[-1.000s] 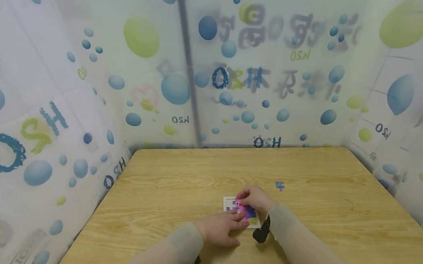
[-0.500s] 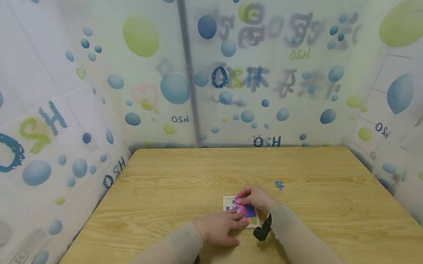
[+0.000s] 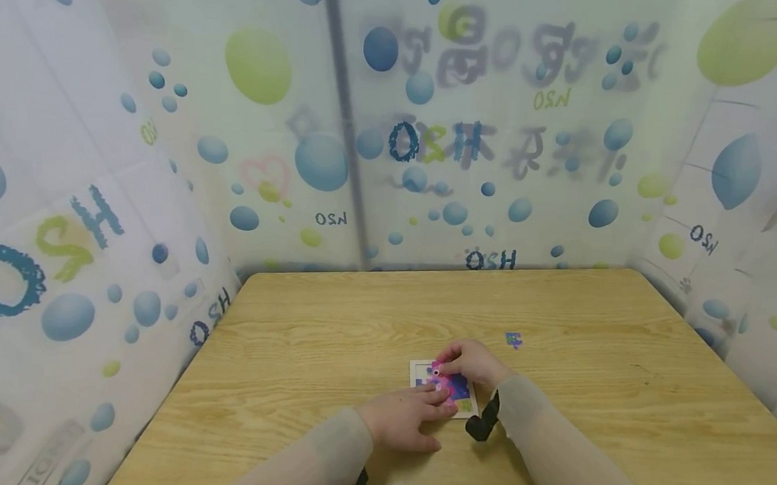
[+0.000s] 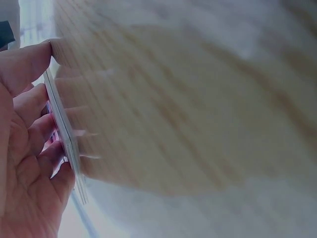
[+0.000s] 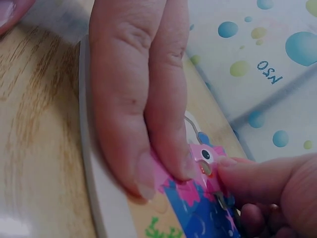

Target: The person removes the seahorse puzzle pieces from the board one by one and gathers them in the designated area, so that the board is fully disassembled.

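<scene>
A small jigsaw puzzle in a white frame [image 3: 420, 364] lies on the table, its picture pink, blue and green. My left hand [image 3: 402, 417] rests flat across its near left part, straight fingers pressing the pieces. From the far right side, my right hand [image 3: 474, 363] pinches a pink puzzle piece with an eye [image 5: 204, 154] over the upper part of the frame. The right wrist view has the thumb [image 5: 260, 178] against that piece, close to two left fingertips. In the left wrist view, the board's pale edge [image 4: 67, 134] runs beside the left fingers; the picture is mostly hidden there.
One loose blue-purple puzzle piece [image 3: 514, 340] lies on the wooden table [image 3: 313, 321], right of and beyond the frame. Patterned curtains [image 3: 277, 168] surround the table at the back and both sides. Dark wrist straps [image 3: 483, 422] are on both wrists.
Both hands stay at the puzzle almost unmoved. The right fingertips have shifted very slightly to the right on the pink piece. The loose piece lies where it was.
</scene>
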Motion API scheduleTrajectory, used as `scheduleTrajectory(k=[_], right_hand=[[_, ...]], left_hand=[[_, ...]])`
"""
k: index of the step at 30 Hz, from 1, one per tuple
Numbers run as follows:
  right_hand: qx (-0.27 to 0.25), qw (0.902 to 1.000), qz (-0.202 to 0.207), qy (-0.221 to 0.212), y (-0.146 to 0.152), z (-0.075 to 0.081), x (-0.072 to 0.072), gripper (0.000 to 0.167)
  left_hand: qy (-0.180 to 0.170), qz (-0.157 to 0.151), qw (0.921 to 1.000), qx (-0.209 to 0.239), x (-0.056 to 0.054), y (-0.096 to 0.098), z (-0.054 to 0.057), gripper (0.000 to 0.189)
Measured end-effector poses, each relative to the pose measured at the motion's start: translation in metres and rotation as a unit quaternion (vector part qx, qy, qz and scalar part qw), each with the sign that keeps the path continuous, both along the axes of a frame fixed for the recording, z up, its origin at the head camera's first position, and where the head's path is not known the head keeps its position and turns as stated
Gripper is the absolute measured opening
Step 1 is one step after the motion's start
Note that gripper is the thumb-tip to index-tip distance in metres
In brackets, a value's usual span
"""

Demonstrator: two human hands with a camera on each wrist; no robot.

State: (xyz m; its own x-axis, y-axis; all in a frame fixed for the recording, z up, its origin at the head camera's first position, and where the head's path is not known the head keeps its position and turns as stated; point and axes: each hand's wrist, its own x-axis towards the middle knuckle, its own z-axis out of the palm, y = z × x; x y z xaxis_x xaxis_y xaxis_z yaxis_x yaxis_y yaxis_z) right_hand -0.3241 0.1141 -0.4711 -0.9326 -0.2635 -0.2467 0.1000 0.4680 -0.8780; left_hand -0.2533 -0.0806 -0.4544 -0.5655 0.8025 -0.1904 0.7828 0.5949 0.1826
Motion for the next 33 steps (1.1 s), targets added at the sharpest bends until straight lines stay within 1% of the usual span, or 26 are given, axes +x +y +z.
scheduleTrajectory(k=[13,24,30,33], right_hand=[[0.001,0.9999,0.006,0.01,-0.001,-0.0009,-0.001,0.009],[-0.006,1.0,-0.001,0.003,-0.0008,0.001,-0.0005,0.009],[0.005,0.9998,0.012,0.013,0.0004,0.0021,-0.0005,0.011],[0.008,0.9998,0.015,0.011,-0.0001,0.0015,-0.0013,0.012]], left_hand=[[-0.012,0.001,0.9999,0.004,-0.0001,-0.0001,0.0015,0.062],[-0.012,0.001,0.9999,0.004,-0.0007,-0.001,0.0008,0.062],[-0.015,0.001,0.9999,0.003,-0.0009,-0.0006,0.0011,0.062],[-0.013,0.002,0.9999,0.003,-0.0006,-0.0006,0.0012,0.062]])
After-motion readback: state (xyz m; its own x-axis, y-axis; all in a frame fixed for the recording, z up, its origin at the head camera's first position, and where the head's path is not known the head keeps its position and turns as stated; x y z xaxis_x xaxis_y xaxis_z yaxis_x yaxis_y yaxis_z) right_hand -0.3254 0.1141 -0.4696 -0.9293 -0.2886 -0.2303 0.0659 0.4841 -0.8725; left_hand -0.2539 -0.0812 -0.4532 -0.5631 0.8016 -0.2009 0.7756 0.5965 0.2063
